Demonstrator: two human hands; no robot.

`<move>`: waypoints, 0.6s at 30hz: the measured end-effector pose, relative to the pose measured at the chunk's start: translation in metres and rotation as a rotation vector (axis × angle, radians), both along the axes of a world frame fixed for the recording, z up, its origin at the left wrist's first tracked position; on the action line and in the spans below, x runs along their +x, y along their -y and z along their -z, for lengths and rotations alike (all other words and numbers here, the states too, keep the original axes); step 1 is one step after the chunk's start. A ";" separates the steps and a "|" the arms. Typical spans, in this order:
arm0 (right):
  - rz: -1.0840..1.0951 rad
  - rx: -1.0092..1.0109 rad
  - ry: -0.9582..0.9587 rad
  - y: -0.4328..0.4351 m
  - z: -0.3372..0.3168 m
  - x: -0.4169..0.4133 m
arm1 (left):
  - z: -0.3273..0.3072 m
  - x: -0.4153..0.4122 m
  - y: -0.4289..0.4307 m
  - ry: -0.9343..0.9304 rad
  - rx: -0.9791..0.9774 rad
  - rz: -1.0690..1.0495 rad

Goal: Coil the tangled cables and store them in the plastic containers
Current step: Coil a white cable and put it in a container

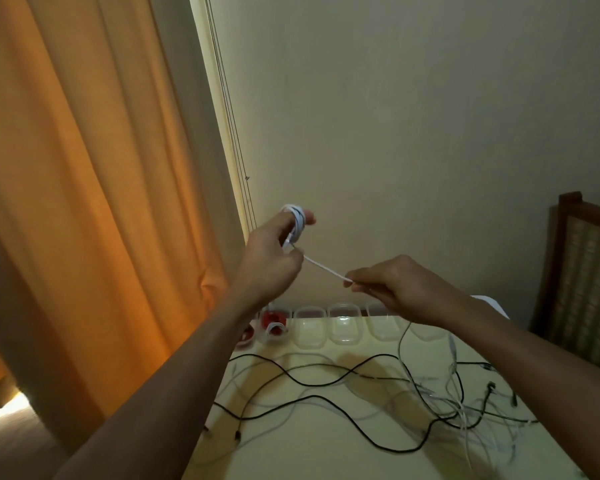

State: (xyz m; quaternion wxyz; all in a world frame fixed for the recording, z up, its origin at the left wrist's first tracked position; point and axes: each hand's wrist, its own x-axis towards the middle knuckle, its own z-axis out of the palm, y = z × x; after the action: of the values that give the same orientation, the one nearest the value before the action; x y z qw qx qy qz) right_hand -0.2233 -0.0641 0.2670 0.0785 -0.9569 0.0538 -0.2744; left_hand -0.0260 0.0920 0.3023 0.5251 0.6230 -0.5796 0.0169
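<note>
Beside an orange curtain [84, 202], pale table [326, 460] under tangled cables [461, 412].

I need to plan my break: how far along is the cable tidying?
Done: two containers at the left end of the row seem to hold coils. In hand: the left hand holds a white cable wound round its fingers, and the right hand pinches its free stretch taut. Left: a tangle of black and white cables on the table, and at least three empty containers.
</note>
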 end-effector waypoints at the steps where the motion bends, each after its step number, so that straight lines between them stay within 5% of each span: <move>1: -0.010 -0.043 0.040 0.001 -0.004 -0.003 | 0.004 0.003 0.001 0.059 0.047 -0.024; 11: -0.082 -0.314 0.209 -0.007 -0.045 -0.009 | 0.018 -0.001 0.019 0.452 0.378 -0.079; 18: 0.082 -0.005 0.151 0.025 -0.036 -0.018 | 0.001 0.007 0.017 0.056 0.228 0.008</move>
State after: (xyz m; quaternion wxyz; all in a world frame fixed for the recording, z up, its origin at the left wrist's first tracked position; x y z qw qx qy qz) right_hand -0.2416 -0.0895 0.3026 0.0685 -0.9306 0.0864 -0.3491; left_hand -0.0188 0.0754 0.3011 0.4346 0.6756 -0.5945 -0.0339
